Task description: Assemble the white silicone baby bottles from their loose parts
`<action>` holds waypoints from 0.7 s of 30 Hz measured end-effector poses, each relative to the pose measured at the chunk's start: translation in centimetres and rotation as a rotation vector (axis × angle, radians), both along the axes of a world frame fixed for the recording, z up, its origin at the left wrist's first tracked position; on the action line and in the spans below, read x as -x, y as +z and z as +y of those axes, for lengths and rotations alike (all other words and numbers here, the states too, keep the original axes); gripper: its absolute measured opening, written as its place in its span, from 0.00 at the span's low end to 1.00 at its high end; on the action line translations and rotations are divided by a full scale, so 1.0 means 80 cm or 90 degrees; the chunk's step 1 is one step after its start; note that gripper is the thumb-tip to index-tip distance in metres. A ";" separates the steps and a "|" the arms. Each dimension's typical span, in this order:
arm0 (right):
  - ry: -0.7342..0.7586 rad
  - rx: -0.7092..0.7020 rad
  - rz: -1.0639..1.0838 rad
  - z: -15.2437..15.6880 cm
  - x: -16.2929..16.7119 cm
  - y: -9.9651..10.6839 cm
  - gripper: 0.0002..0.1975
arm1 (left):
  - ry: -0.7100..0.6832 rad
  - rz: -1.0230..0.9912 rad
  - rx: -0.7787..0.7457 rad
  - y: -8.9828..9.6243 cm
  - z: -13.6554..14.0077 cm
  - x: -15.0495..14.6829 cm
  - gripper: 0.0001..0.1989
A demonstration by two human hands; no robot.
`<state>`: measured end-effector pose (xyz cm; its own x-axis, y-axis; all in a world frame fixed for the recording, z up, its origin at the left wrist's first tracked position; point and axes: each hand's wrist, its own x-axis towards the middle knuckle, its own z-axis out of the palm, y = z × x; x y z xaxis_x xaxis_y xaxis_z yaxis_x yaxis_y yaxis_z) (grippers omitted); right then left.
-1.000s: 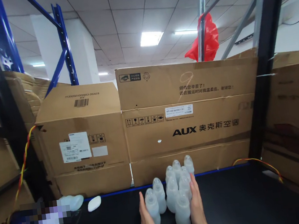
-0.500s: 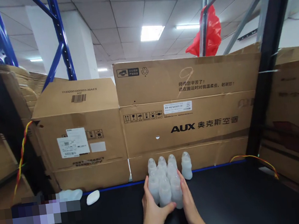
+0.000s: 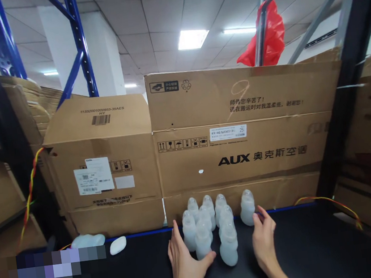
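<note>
Several small frosted, waisted bottles (image 3: 204, 240) with rounded clear tops stand upright in a tight group on the black table. My left hand (image 3: 189, 262) lies along the group's left side, fingers stretched up and thumb reaching across in front of the nearest bottles. The front right bottle (image 3: 229, 246) stands slightly apart from its neighbour. Farther right and back, a single bottle (image 3: 247, 209) stands alone. My right hand (image 3: 265, 235) is beside that single bottle, its fingers apart and fingertips close to the bottle's right side; whether they touch it I cannot tell.
Cardboard sheets (image 3: 190, 176) form a wall behind the black table (image 3: 148, 274). A white oval object (image 3: 118, 245) and a translucent item (image 3: 88, 240) lie at the left, near a pixelated area. Dark rack posts (image 3: 331, 89) stand either side; a yellow-red wire (image 3: 326, 198) lies at right.
My right hand has left the group's right side and moved right to the lone bottle. My left hand stays at the group, its fingers slightly away. The bottles on the right have spread a little.
</note>
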<state>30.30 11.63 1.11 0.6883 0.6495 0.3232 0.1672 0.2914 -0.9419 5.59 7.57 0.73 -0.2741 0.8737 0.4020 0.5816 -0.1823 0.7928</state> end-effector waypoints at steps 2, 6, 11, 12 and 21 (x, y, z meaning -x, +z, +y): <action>0.008 0.011 0.013 0.007 -0.016 0.002 0.48 | 0.001 -0.006 -0.008 0.006 0.001 0.014 0.62; 0.092 0.015 0.036 0.018 -0.028 0.001 0.44 | -0.020 -0.050 -0.019 0.007 0.006 0.030 0.59; 0.191 0.007 0.049 0.014 -0.001 -0.004 0.40 | -0.114 -0.164 -0.046 -0.006 0.012 0.010 0.63; 0.214 0.009 0.053 0.011 0.007 -0.006 0.40 | -0.133 -0.173 -0.048 -0.008 0.013 0.003 0.64; 0.268 0.008 0.082 0.003 0.045 -0.011 0.40 | -0.148 -0.201 -0.002 0.000 0.018 -0.021 0.71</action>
